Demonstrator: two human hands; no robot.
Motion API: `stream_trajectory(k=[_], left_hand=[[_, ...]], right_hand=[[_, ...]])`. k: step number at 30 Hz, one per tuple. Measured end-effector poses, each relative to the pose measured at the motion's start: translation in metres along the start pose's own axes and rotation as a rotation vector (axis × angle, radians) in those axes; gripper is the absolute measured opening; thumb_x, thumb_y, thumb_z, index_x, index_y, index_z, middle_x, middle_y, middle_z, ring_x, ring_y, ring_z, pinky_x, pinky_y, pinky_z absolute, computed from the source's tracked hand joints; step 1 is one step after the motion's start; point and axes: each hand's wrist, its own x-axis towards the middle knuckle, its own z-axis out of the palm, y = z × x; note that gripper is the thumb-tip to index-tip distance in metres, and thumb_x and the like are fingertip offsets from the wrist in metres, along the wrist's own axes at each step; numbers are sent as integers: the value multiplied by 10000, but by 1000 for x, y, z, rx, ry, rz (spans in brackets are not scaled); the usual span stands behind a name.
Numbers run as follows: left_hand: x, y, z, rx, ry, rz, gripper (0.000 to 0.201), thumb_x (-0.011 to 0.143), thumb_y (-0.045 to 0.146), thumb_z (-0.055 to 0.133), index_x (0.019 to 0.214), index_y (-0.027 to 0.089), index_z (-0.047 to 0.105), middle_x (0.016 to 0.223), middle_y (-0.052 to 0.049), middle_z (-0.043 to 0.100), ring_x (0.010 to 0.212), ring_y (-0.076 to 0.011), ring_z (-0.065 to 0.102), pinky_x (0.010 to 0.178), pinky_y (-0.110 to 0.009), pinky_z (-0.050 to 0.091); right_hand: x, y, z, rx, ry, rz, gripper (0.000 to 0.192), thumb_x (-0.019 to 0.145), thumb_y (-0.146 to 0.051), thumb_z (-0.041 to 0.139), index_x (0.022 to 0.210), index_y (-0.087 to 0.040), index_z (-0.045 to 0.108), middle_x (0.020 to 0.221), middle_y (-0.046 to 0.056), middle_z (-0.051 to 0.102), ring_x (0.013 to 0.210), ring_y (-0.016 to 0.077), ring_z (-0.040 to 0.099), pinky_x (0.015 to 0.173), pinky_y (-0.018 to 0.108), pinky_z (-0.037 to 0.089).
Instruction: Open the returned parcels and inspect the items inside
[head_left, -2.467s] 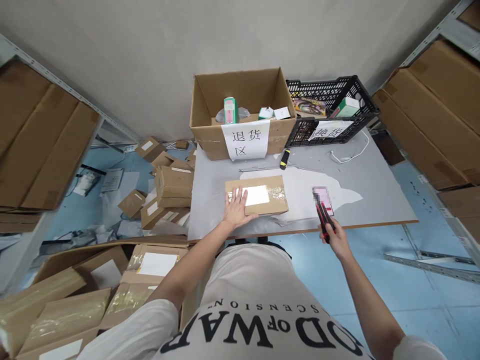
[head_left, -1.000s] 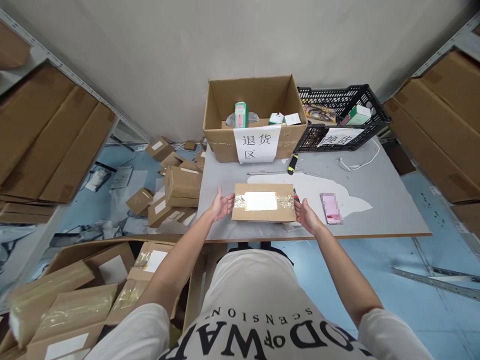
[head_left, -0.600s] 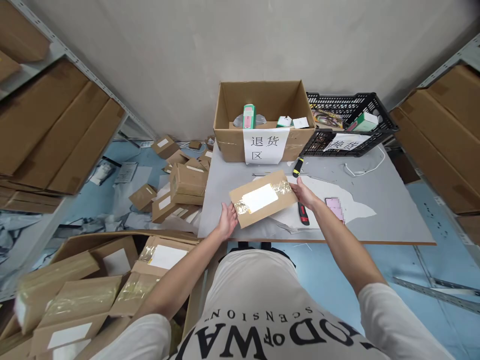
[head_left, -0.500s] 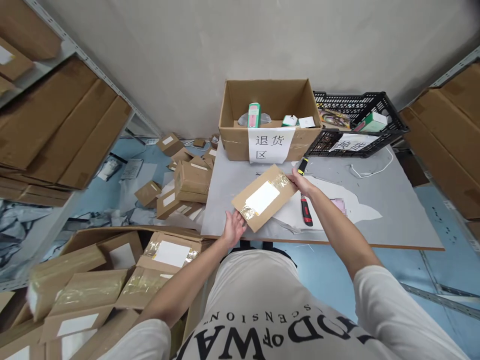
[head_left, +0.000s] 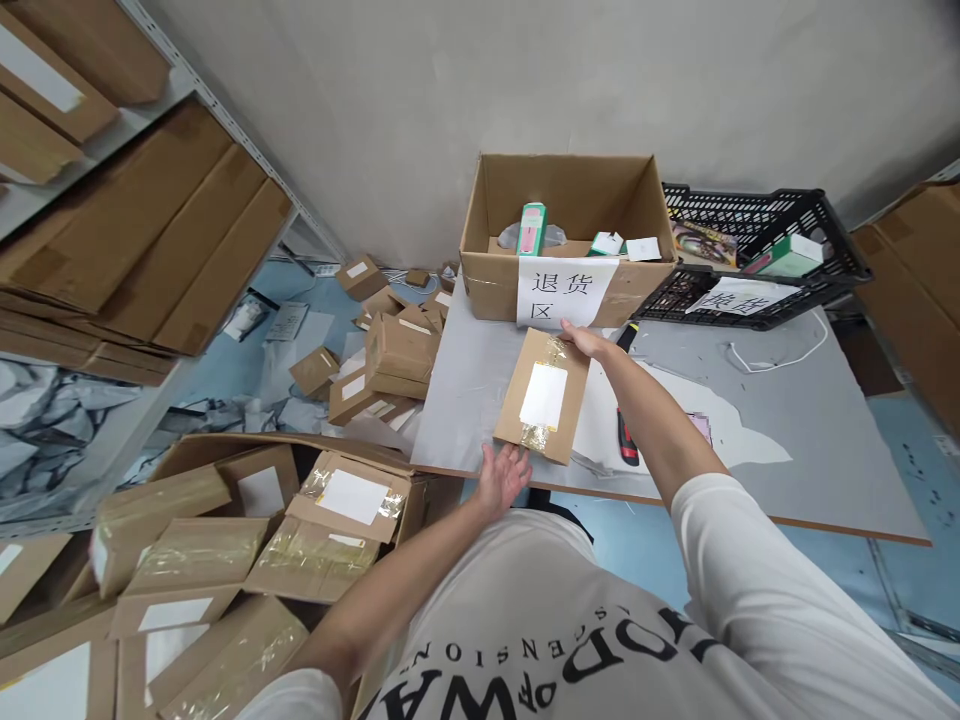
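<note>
A flat brown parcel (head_left: 543, 396) with a white label and clear tape lies lengthwise on the grey table (head_left: 810, 430), one short end toward me. My left hand (head_left: 501, 478) touches its near end at the table's front edge, fingers spread. My right hand (head_left: 583, 340) rests on its far end, next to the open cardboard box (head_left: 566, 232). A red and black utility knife (head_left: 624, 438) lies on the table just right of the parcel, partly hidden by my right forearm.
The cardboard box with a paper sign holds small product boxes. A black plastic crate (head_left: 757, 255) stands to its right, a white cable (head_left: 780, 355) in front. Several taped parcels (head_left: 247, 545) are piled at lower left, more on the floor (head_left: 390, 350). Shelves of flat cardboard flank both sides.
I put down the knife, took the parcel in both hands and turned it about a quarter turn, so its long side now points away from me. My view shifted left.
</note>
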Motion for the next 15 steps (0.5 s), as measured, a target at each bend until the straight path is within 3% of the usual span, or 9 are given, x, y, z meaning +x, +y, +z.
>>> stream_trajectory(k=[4, 9, 13, 15], left_hand=[[1, 12, -6, 68, 66, -57, 844, 790, 798, 134, 1283, 219, 499, 1523, -65, 282, 1428, -226, 175, 1131, -406, 203], [10, 42, -19, 259, 212, -174, 899, 743, 842, 145, 1220, 180, 519, 1410, -132, 439, 1375, -266, 302, 1022, -429, 375], [31, 74, -26, 567, 362, -113, 832, 783, 800, 198, 1322, 214, 441, 1476, -98, 366, 1417, -248, 213, 1076, -402, 312], [47, 92, -24, 681, 318, -36, 796, 821, 756, 178, 1378, 232, 394, 1539, -65, 248, 1444, -209, 100, 1135, -368, 196]], right_hand=[[1, -7, 9, -160, 62, 1, 819, 794, -793, 265, 1125, -167, 676, 1270, 116, 603, 1205, 342, 506, 1036, 462, 319], [-3, -7, 16, -291, 165, -82, 698, 844, -708, 319, 1224, -200, 611, 1334, 124, 549, 1304, 355, 397, 1093, 534, 197], [-33, 10, 24, -76, 433, -227, 720, 874, -669, 271, 1383, -191, 446, 1473, 97, 388, 1409, 284, 218, 1149, 502, 67], [-59, 25, 37, 180, 537, -211, 762, 869, -685, 241, 1437, -189, 353, 1517, 71, 310, 1433, 232, 150, 1168, 440, 65]])
